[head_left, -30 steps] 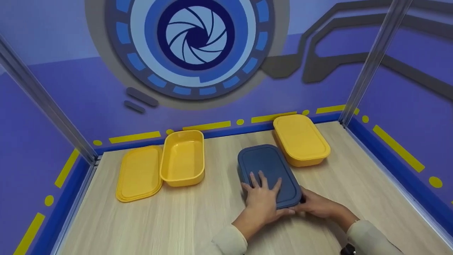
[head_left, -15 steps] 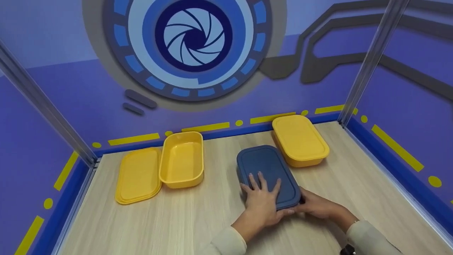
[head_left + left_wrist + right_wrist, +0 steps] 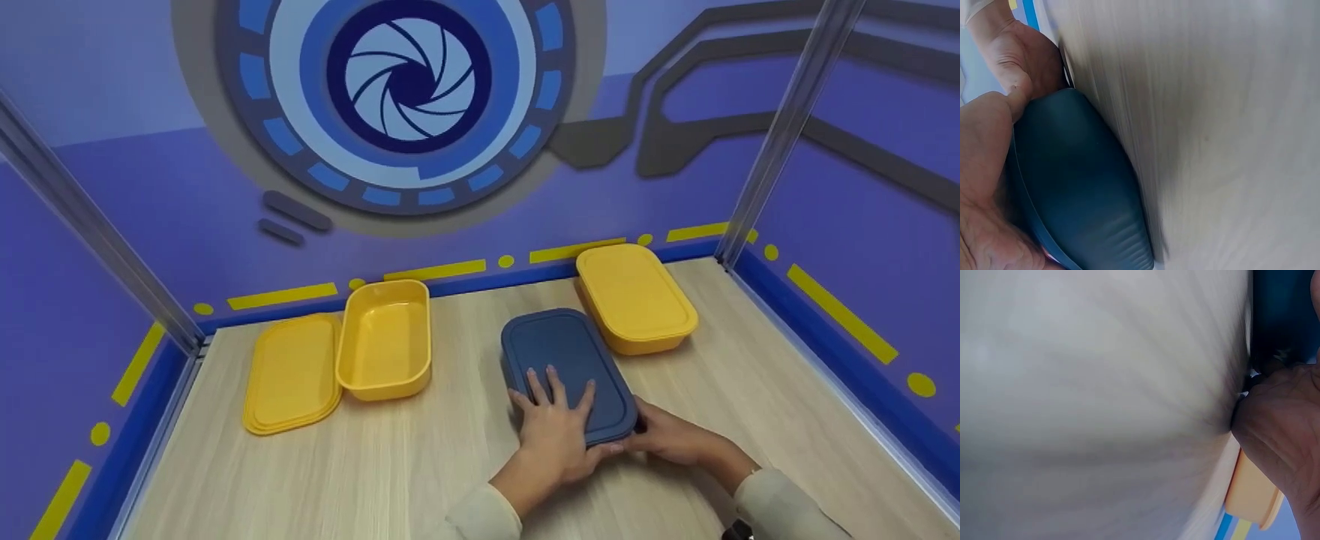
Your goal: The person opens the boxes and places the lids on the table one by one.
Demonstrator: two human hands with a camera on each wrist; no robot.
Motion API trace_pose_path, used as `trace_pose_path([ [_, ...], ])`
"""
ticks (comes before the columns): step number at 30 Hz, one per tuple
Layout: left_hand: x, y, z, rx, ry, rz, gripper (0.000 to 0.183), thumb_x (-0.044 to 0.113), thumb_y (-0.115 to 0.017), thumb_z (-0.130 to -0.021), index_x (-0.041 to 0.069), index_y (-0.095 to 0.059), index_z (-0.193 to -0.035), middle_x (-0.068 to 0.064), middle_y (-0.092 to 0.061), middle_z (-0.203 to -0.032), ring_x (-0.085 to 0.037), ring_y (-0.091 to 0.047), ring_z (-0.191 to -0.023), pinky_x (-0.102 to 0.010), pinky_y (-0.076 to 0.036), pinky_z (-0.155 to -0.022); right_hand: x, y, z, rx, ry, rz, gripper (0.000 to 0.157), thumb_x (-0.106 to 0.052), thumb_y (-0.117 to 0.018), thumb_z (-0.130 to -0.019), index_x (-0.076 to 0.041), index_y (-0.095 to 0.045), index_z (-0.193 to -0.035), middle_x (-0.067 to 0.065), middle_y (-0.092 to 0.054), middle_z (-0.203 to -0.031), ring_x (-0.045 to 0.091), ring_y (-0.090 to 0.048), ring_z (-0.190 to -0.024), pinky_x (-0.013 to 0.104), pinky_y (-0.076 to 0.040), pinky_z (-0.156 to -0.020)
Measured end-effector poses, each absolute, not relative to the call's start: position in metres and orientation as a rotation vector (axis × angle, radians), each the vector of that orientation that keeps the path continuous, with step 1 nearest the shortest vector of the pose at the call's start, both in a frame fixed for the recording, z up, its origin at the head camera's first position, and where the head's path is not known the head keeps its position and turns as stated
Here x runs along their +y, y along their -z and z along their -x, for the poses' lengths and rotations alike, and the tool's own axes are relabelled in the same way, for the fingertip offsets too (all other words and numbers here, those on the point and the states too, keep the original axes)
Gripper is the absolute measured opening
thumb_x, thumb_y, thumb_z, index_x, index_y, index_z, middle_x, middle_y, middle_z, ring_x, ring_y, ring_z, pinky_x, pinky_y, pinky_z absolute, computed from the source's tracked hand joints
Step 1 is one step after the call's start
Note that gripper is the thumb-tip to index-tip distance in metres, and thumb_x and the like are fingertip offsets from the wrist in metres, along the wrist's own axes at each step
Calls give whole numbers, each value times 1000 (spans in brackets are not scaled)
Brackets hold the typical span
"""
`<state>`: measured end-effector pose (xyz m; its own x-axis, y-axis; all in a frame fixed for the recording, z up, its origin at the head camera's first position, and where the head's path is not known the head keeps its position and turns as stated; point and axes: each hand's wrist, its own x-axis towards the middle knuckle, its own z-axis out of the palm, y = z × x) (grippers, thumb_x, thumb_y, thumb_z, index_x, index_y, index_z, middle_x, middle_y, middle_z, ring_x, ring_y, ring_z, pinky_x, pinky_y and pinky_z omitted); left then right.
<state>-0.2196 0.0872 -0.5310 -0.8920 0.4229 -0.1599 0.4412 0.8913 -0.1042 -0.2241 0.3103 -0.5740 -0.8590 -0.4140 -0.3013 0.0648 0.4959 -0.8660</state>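
Note:
A dark blue lidded food container (image 3: 556,341) lies right of the table's middle, its lid seated on top. My left hand (image 3: 553,439) rests on the lid with its fingers spread, the thumb along the near edge. At the near right corner my right hand (image 3: 671,435) holds the container, its fingertips hidden beside or beneath it. The left wrist view shows the container's near wall (image 3: 1075,169), with ridges on it, between both hands. In the right wrist view the right hand (image 3: 1283,422) is against the dark blue wall, its fingers mostly hidden.
Just behind, at the right, stands a closed yellow container (image 3: 637,292). To the left are an uncovered yellow container (image 3: 386,341) with nothing inside and a yellow lid (image 3: 294,375) flat beside it. Printed walls enclose the wooden table (image 3: 360,480) at the back and both sides.
Both hands keep their places on the dark blue container. The head view has shifted very slightly; nothing else has visibly moved.

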Motion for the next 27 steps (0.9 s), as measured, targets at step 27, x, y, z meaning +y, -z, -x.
trace_pose_path([
  [27, 107, 523, 221, 2915, 190, -537, 116, 106, -22, -57, 45, -15, -156, -22, -22, -164, -58, -26, -144, -81, -23, -104, 308, 575, 224, 2256, 1364, 288, 95, -35, -72, -90, -15, -12, -161, 13, -16, -167, 35, -13, -154, 61, -14, -121],
])
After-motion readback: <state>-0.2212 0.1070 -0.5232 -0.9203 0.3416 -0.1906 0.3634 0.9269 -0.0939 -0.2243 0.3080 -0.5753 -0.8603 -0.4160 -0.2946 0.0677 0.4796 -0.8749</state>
